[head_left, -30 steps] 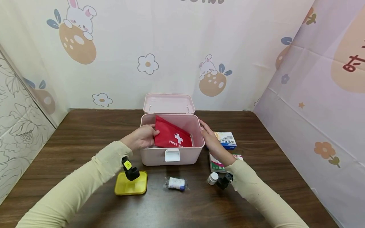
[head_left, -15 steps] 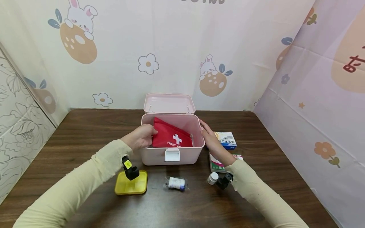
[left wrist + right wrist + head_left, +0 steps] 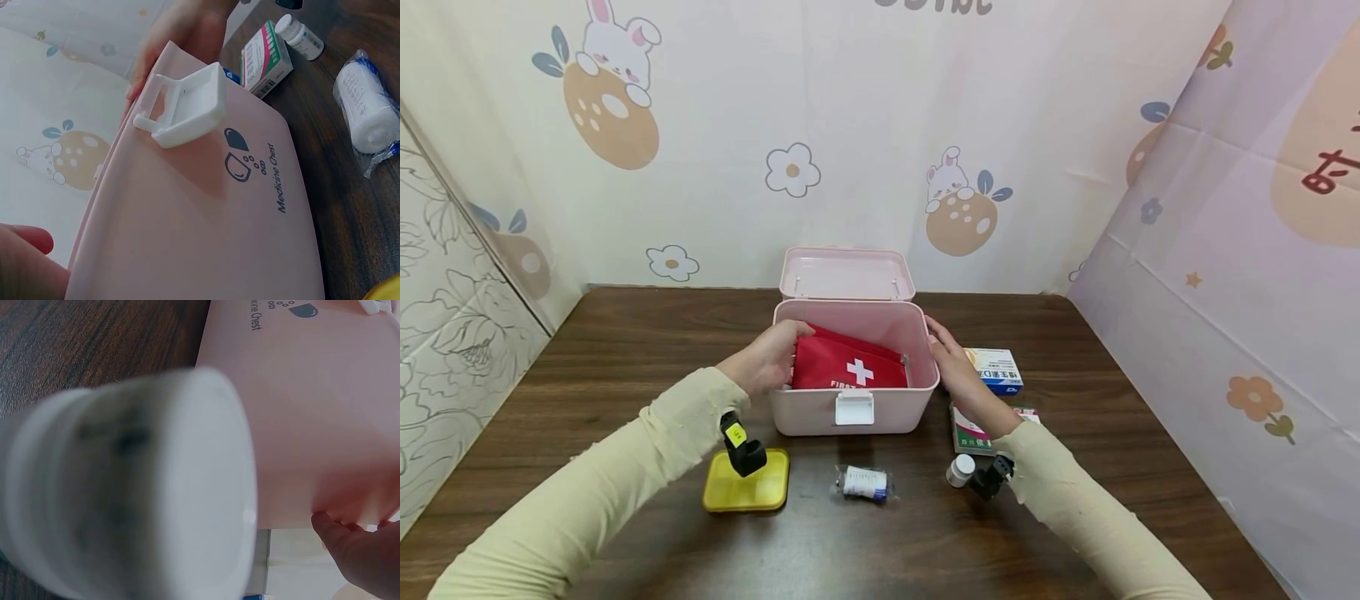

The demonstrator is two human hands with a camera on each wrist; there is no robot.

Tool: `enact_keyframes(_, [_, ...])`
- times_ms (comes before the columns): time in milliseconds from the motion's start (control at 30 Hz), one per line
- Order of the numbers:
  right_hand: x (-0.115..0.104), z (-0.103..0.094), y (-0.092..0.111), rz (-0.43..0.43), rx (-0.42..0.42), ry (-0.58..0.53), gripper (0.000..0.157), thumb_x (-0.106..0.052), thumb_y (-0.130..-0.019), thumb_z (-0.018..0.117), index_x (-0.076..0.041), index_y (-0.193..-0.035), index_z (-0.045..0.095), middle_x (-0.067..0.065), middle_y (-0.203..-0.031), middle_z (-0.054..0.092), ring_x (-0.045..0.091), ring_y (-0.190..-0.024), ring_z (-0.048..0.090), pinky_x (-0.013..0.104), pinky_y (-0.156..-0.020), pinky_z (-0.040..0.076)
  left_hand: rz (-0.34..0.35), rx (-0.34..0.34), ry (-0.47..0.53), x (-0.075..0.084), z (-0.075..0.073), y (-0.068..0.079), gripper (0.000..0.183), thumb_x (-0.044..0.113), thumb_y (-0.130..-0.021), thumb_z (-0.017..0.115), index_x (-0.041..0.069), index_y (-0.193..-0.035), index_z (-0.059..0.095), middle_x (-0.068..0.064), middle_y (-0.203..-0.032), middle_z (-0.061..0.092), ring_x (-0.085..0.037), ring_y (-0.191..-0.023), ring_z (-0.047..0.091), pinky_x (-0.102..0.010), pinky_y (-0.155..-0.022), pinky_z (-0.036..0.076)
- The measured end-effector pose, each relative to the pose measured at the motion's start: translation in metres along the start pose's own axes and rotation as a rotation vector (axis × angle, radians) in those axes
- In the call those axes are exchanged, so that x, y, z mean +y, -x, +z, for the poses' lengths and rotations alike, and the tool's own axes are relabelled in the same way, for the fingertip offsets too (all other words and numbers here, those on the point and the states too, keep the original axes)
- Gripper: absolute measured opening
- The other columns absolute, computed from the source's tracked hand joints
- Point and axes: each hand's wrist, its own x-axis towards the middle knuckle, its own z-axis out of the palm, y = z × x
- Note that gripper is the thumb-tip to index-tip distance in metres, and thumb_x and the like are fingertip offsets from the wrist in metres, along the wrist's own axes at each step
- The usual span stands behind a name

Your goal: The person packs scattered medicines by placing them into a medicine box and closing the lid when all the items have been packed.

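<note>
A pink medicine chest (image 3: 808,417) stands with its lid (image 3: 847,275) tipped back and its white latch (image 3: 854,408) facing front. Inside lies a red first-aid pouch (image 3: 842,368) with a white cross, partly hidden by the front wall. My left hand (image 3: 767,358) reaches over the chest's left rim and pinches the pouch's upper left corner; some of its fingers are out of sight. Against the outside of the right wall rests my right hand (image 3: 957,371), its fingertips touching the pink plastic (image 3: 325,425) in the right wrist view.
In front of the chest lie a yellow pill case (image 3: 747,485) and a plastic-wrapped bandage roll (image 3: 863,483). A small white bottle (image 3: 960,470), a green and white box (image 3: 967,437) and a blue and white box (image 3: 996,371) sit at the right, near my right arm.
My left hand has brought the pouch's left corner down and slightly left, deeper into the chest. The right hand has stayed against the right wall.
</note>
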Motion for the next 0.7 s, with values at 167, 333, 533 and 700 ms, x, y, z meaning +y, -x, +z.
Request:
enact_keyframes(167, [0.0006, -0.0009, 0.0007, 0.006, 0.0, -0.001, 0.054, -0.028, -0.11, 0.032, -0.015, -0.161, 0.019, 0.012, -0.164, 0.022, 0.034, -0.15, 0.019, 0.057, -0.117, 0.023, -0.005, 0.009, 0.004, -0.0007, 0.0021, -0.0001, 0.035, 0.019, -0.102, 0.033, 0.003, -0.132, 0.038, -0.013, -0.135, 0.046, -0.026, -0.115, 0.046, -0.044, -0.104, 0.035])
enact_keyframes(333, [0.0014, -0.0007, 0.0006, 0.009, -0.001, 0.004, 0.054, -0.029, -0.11, 0.033, -0.016, -0.161, 0.019, 0.012, -0.164, 0.022, 0.035, -0.149, 0.019, 0.058, -0.116, 0.024, -0.016, 0.027, 0.014, -0.0018, 0.0036, -0.001, 0.035, 0.018, -0.101, 0.035, 0.004, -0.132, 0.038, -0.012, -0.133, 0.047, -0.025, -0.109, 0.049, -0.041, -0.103, 0.037])
enact_keyframes(533, [0.001, -0.0005, 0.0009, 0.011, 0.0, 0.0, 0.054, -0.029, -0.11, 0.033, -0.016, -0.161, 0.02, 0.012, -0.164, 0.023, 0.035, -0.149, 0.02, 0.058, -0.116, 0.025, -0.026, 0.084, 0.004, -0.0022, 0.0059, -0.0036, 0.043, 0.017, -0.099, 0.038, 0.002, -0.14, 0.035, -0.012, -0.132, 0.047, -0.024, -0.105, 0.05, -0.038, -0.102, 0.038])
enact_keyframes(700, [0.0007, -0.0007, 0.0, 0.012, -0.002, -0.008, 0.054, -0.029, -0.11, 0.033, -0.015, -0.161, 0.02, 0.012, -0.164, 0.022, 0.034, -0.15, 0.019, 0.056, -0.117, 0.024, -0.025, 0.106, -0.012, -0.0042, 0.0077, -0.0065, 0.044, 0.018, -0.1, 0.038, 0.002, -0.141, 0.034, -0.014, -0.138, 0.045, -0.027, -0.116, 0.049, -0.039, -0.107, 0.037])
